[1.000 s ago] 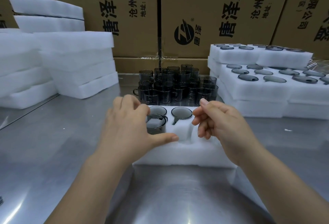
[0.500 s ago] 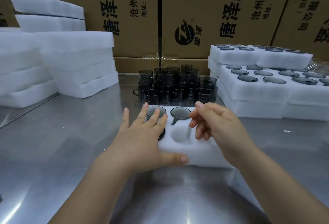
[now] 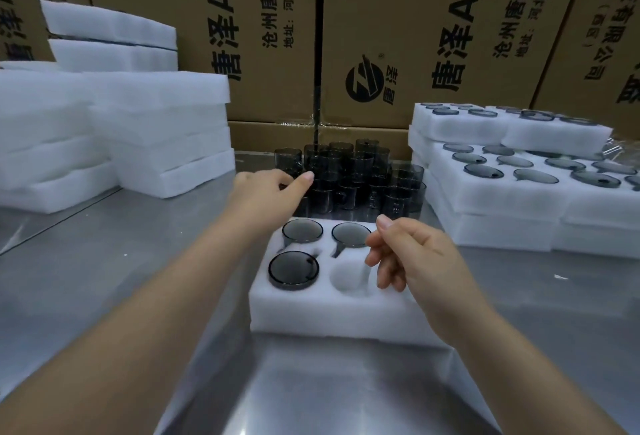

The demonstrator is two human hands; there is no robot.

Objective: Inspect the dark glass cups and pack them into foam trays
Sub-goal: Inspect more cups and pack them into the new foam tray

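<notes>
Both hands are apart over the counter (image 3: 104,261). The left hand (image 3: 266,192) is stretched forward to the near left edge of a cluster of loose dark glass cups (image 3: 363,175), fingers bent and thumb out. I cannot tell whether it grips one. The right hand (image 3: 408,254) hovers with loosely curled fingers, holding nothing, above the right side of a white foam tray (image 3: 311,313).

Below and between the hands, this tray holds three cups: two in its far row (image 3: 302,230) (image 3: 350,234) and one at near left (image 3: 293,270). The near pocket (image 3: 349,277) just left of the right hand has no cup.

Right of the right hand stand stacked foam trays filled with cups (image 3: 519,185). Left of the left hand are piled foam blocks (image 3: 156,116). Printed cardboard boxes (image 3: 398,36) rise beyond the cluster.
</notes>
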